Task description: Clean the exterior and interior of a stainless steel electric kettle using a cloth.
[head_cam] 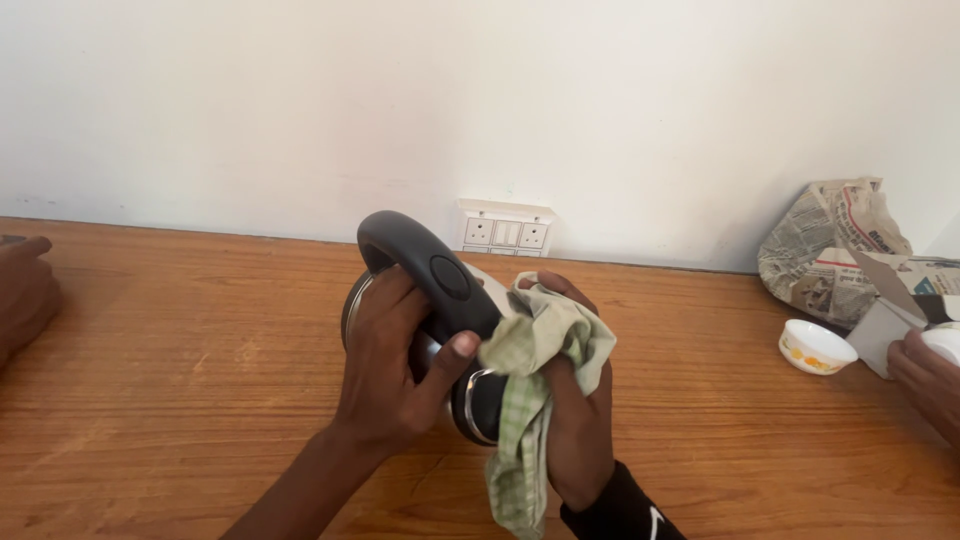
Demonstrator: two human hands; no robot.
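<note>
A steel electric kettle with a dark grey handle (430,270) is held tipped on its side above the wooden table (200,380). My left hand (395,365) grips the handle, thumb pressed near its lower end. My right hand (575,420) holds a pale green checked cloth (530,360) against the kettle's right side. The cloth hangs down below my right wrist. Most of the kettle's body is hidden by my hands and the cloth.
A white wall socket plate (505,230) sits at the wall's foot behind the kettle. A small white bowl (816,347), crumpled newspaper (830,250) and a cardboard box (905,300) lie at the right. Other people's hands show at the left edge (22,290) and right edge (925,380).
</note>
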